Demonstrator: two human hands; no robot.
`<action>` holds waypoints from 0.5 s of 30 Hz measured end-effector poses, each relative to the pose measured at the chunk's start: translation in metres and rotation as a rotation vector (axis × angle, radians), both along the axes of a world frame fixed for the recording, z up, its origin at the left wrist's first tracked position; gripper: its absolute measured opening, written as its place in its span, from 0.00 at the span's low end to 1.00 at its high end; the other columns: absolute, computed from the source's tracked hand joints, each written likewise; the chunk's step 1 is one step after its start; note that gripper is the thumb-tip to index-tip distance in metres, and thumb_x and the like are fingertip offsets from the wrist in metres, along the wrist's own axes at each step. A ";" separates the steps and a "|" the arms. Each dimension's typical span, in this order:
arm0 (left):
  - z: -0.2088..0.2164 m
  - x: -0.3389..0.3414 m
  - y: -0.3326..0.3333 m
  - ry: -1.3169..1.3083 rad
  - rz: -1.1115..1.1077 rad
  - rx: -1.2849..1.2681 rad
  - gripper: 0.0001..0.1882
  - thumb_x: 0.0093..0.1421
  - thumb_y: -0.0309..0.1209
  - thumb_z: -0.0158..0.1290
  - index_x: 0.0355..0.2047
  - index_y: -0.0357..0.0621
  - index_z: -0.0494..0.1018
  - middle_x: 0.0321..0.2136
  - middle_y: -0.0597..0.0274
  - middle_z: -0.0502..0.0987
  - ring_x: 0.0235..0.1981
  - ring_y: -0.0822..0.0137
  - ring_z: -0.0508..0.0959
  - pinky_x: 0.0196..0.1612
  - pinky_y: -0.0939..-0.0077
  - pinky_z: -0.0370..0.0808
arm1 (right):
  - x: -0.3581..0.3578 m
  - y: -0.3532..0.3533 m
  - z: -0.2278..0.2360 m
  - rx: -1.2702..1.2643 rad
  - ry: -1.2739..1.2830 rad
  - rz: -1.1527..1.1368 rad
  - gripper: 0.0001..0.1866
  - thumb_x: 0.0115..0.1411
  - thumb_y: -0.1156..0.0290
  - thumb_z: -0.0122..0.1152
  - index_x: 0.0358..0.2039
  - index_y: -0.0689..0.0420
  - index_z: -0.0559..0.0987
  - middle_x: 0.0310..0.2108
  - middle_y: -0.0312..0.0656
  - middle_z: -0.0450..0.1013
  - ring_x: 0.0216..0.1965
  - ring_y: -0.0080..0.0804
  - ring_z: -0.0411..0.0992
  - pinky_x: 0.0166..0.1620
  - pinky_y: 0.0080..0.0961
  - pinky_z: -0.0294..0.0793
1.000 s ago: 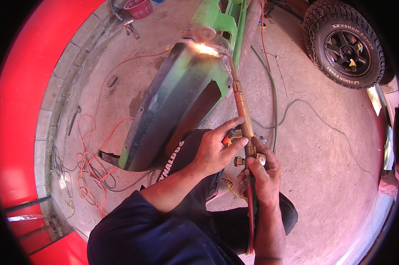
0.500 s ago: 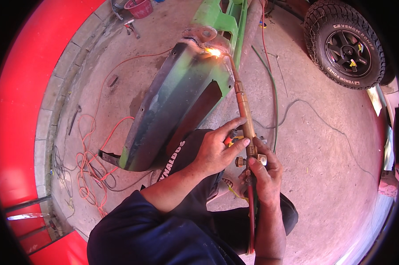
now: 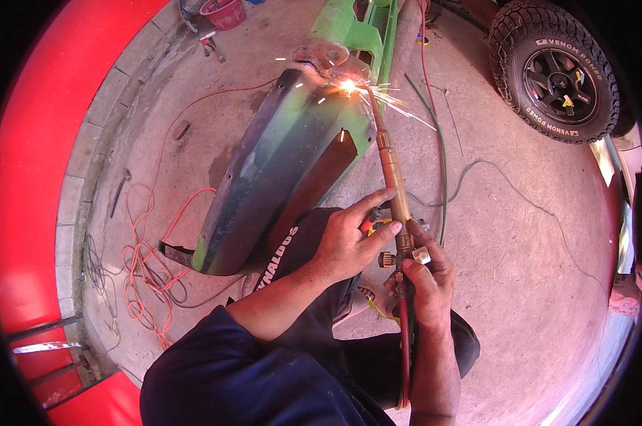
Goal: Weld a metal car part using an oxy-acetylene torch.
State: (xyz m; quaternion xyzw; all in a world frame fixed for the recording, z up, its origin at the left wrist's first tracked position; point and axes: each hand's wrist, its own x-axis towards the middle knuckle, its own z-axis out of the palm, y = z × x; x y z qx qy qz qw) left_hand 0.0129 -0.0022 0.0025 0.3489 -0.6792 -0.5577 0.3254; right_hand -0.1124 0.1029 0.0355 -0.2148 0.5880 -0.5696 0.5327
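A brass gas torch (image 3: pixel 398 193) points away from me, its thin bent tip at a glowing spot on a metal panel with green and dark bare patches (image 3: pixel 271 170). My right hand (image 3: pixel 431 287) grips the torch's rear end by the valve knobs, thumb on top. My left hand (image 3: pixel 344 241) closes on the brass body further forward, thumb and index finger against it. Bright sparks fly from the panel's far end, beside a rusty, scorched bracket with a hole (image 3: pixel 332 54). A red hose (image 3: pixel 405 355) runs back from the torch past my right wrist.
A large off-road wheel (image 3: pixel 559 78) stands at the far right. Tangled orange cable (image 3: pixel 140 284) lies at left on the concrete, near a red sheet (image 3: pixel 30 199). A green hose (image 3: pixel 443 163) and grey cable (image 3: pixel 520 188) cross the floor. A red bucket (image 3: pixel 223 15) stands at the back.
The small orange flame glow at the torch tip has become a bright burst, with sparks spraying mostly to the right. Both hands and the torch stay almost in place.
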 end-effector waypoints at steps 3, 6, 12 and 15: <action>-0.001 0.000 0.000 0.001 0.005 -0.004 0.24 0.58 0.30 0.57 0.53 0.35 0.68 0.47 0.49 0.75 0.48 0.67 0.75 0.51 0.74 0.71 | 0.001 -0.001 0.001 0.007 0.006 -0.008 0.29 0.52 0.78 0.49 0.57 0.65 0.66 0.27 0.44 0.73 0.20 0.27 0.73 0.25 0.20 0.74; 0.000 0.001 0.000 -0.002 0.007 0.002 0.24 0.58 0.30 0.57 0.53 0.35 0.68 0.47 0.49 0.75 0.48 0.67 0.76 0.50 0.74 0.71 | 0.001 -0.001 -0.002 0.000 0.017 -0.010 0.28 0.52 0.78 0.49 0.57 0.65 0.67 0.27 0.43 0.73 0.20 0.26 0.73 0.25 0.21 0.74; -0.001 0.000 0.000 -0.022 0.007 0.003 0.24 0.58 0.30 0.57 0.53 0.35 0.68 0.47 0.50 0.75 0.48 0.67 0.75 0.50 0.74 0.71 | 0.000 0.000 -0.003 0.008 0.036 0.003 0.28 0.53 0.78 0.49 0.57 0.65 0.67 0.26 0.41 0.72 0.20 0.26 0.72 0.25 0.21 0.74; 0.001 0.000 0.000 0.016 0.005 -0.007 0.24 0.58 0.30 0.57 0.53 0.35 0.68 0.46 0.50 0.75 0.48 0.68 0.75 0.50 0.74 0.71 | 0.000 0.000 -0.003 0.001 0.032 -0.001 0.28 0.53 0.78 0.49 0.57 0.65 0.67 0.26 0.41 0.72 0.20 0.25 0.72 0.25 0.21 0.74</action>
